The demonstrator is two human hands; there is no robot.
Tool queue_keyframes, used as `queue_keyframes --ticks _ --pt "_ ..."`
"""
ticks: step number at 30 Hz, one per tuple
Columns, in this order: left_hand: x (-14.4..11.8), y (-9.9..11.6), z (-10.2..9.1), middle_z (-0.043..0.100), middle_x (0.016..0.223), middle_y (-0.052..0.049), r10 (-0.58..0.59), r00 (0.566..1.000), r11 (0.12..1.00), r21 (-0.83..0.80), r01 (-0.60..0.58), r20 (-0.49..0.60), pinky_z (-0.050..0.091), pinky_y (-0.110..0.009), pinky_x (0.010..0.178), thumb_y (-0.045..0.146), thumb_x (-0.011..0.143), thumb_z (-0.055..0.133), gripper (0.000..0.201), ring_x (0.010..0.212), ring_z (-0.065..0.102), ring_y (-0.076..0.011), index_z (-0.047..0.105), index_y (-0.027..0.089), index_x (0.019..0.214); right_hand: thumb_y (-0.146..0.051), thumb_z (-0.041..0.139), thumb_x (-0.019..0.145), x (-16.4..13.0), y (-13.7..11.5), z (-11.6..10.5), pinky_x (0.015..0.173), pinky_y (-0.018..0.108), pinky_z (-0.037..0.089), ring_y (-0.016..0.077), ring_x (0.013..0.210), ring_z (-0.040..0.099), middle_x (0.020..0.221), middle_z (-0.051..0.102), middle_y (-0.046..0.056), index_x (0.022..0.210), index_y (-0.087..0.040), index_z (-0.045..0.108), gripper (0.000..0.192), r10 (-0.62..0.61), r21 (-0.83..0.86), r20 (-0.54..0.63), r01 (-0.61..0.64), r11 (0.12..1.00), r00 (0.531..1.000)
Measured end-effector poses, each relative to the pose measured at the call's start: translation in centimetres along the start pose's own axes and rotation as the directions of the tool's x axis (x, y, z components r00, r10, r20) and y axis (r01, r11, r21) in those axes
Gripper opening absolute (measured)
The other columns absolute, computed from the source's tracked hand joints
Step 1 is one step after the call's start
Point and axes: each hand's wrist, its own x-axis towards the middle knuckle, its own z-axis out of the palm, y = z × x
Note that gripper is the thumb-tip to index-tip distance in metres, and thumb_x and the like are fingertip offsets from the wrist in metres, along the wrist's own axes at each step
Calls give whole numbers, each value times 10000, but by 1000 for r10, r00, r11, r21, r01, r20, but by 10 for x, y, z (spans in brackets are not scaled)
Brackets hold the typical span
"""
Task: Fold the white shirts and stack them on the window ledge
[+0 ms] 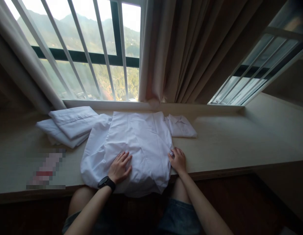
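A white shirt [139, 137] is spread over the wooden ledge, its near edge hanging over the front. My left hand [120, 167], with a black watch on its wrist, lies flat on the lower left of the cloth, fingers spread. At the shirt's right edge, my right hand [178, 160] has its fingers curled around a bit of the white fabric. One sleeve-like part of the shirt bulges out to the left. Wrinkles run across its middle.
Folded white garments [73, 122] are stacked at the left, and a smaller folded white shirt [182, 126] lies at the right. A blurred-out pinkish item [48, 168] rests front left on the ledge [227, 140]. Curtains [190, 49] and a barred window stand behind.
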Motion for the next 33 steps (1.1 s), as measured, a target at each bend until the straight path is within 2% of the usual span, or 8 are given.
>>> queue_keyframes --ticks 6,10,15,20,22,24,28,33 --pt "0 9 -5 576 1432 -136 -22 1000 1000 13 22 -9 325 -508 1200 340 900 514 468 1382 477 -300 626 163 1318 -374 514 937 -3 -2 -2 1090 435 348 281 1244 480 1267 624 139 1134 -179 677 322 -27 -76 23 29 997 999" --pt "-6 11 -17 557 1449 -123 -259 944 964 11 266 -204 192 -540 1233 248 886 495 433 1446 385 -300 621 191 1296 -347 505 929 -4 -4 -5 1078 440 344 287 1234 479 1250 627 143 1152 -162 663 330 -24 -77 31 26 997 999" --pt "-28 -21 -48 504 1445 -197 -619 673 762 -101 640 -405 240 -518 1205 241 826 544 466 1409 392 -346 609 123 1272 -337 480 923 -5 -4 -6 1071 420 337 280 1217 490 1218 641 139 1133 -155 658 330 -31 -69 32 34 997 999" --pt "-42 -69 -77 588 1284 -252 -902 344 407 -248 879 -261 407 -501 1083 325 729 667 639 1279 508 -389 544 70 1302 -348 476 913 -6 -1 -5 1060 417 336 282 1211 495 1217 638 141 1125 -165 658 334 -36 -68 23 37 997 999" --pt "-44 -81 -84 621 1232 -243 -953 247 294 -327 898 -177 450 -488 1023 348 682 703 676 1212 561 -389 546 72 1279 -356 476 911 -7 0 -4 1062 418 336 284 1215 495 1222 640 140 1127 -166 659 342 -36 -71 25 37 997 999" --pt "-45 -86 -87 679 1095 -199 -968 227 251 -394 884 -106 509 -436 910 353 651 713 615 1078 632 -355 587 83 1189 -356 476 906 -7 1 -3 1067 420 335 287 1225 492 1238 640 140 1127 -162 661 347 -33 -73 22 34 997 999" --pt "-50 -88 -96 645 678 -50 -962 271 260 -446 857 -40 511 -312 622 334 604 694 330 733 645 -252 641 136 862 -352 469 905 -8 5 1 1068 424 345 295 1234 498 1236 654 134 1134 -156 663 359 -32 -68 27 34 997 999" --pt "-66 -86 -125 536 585 2 -956 271 292 -487 823 -115 464 -255 509 382 657 599 247 619 562 -184 605 162 767 -363 466 898 -9 7 5 1068 440 351 304 1249 497 1260 646 138 1154 -161 656 377 -31 -49 13 32 998 999"
